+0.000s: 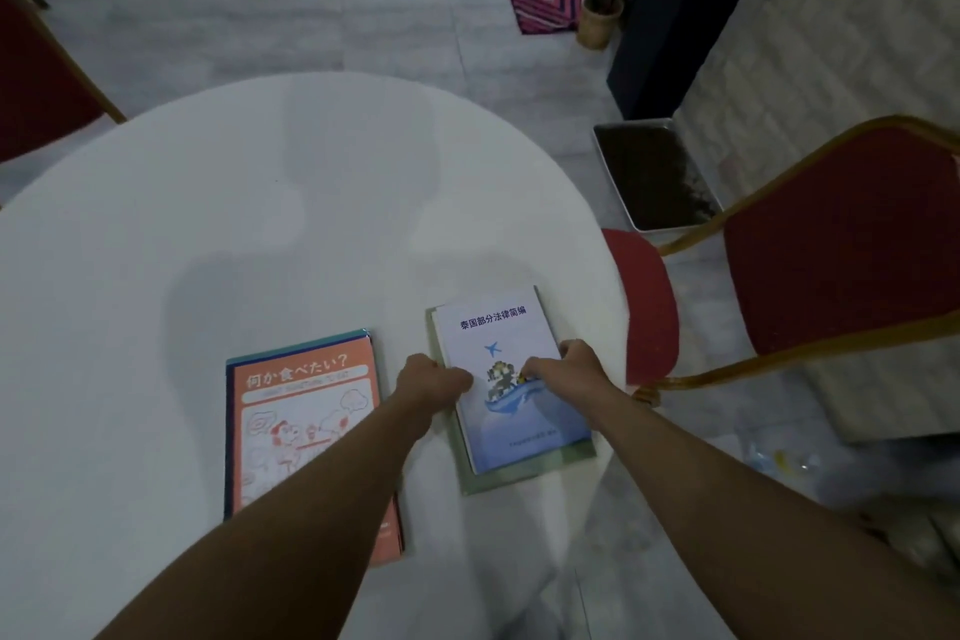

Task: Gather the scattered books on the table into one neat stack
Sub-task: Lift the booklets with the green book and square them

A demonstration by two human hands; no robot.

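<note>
Currently both hands, left hand point(434, 379) and right hand point(563, 364), press the blue booklet point(506, 359) square atop a green book point(524, 476); the orange book point(306, 426) likely joins next.

Four books lie on one round worktop point(208, 224): an orange book point(306, 411) on a teal one point(291, 347), a white-blue book point(498, 343) on a green one point(524, 476); two red chairs point(841, 244) point(31, 78)

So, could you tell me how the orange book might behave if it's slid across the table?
The orange book lies flat and looks thin, so it probably slides easily on the smooth white table. A blue-edged book shows beneath it; pushing only the top may split them.
</note>
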